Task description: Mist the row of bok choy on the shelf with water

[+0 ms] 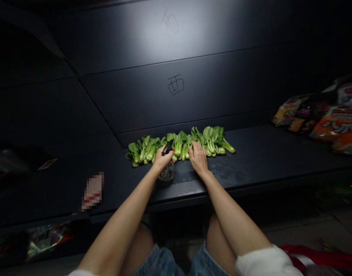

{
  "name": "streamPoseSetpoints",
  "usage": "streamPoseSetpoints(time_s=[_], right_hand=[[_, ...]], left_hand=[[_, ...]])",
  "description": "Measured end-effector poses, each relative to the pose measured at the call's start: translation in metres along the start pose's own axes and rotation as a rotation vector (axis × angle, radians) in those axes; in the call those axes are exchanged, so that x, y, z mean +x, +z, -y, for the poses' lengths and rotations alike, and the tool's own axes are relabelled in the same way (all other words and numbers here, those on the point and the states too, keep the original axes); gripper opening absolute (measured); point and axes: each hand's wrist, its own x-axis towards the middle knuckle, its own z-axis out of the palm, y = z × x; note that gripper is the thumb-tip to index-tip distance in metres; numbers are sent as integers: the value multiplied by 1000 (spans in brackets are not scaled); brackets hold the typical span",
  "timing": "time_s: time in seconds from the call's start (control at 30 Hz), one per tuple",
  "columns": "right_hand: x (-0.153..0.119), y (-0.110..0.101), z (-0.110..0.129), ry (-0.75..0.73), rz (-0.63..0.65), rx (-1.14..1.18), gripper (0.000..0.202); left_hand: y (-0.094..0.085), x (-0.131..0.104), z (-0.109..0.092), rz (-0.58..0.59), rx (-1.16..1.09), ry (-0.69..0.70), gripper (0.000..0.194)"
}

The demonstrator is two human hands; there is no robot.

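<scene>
A row of green bok choy (180,142) lies along the back of a dark shelf (236,168), leaves toward the back panel and pale stems toward me. My left hand (161,158) is wrapped round a spray bottle (166,173) with a black head and a clear body, held in front of the row's left half. Part of the bottle is hidden by that hand. Over the stems right of the middle, my right hand (198,158) rests with its fingers stretched out, touching the bok choy and grasping nothing that I can see.
Several bright snack bags (334,124) are piled on the shelf at the right. A blurred-out card (93,191) lies at the left. Behind rises a dark panel (147,92) with a handwritten character. Water marks show near the shelf's front edge. Something red (316,255) is at lower right.
</scene>
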Motion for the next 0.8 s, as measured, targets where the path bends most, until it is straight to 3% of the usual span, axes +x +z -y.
streamPoseSetpoints(time_s=[0.33,0.53,0.8], right_hand=[[1,-5,-2,27,9,-11,51],[0,-4,-8,32,-29,-10,52],[2,-11,-23,71,-38,-70,52]], left_hand=[[11,4,-7,7,-34,-35,32],[22,2,-13,63,-35,-18,19],[26,8,-6,111,6,34,19]])
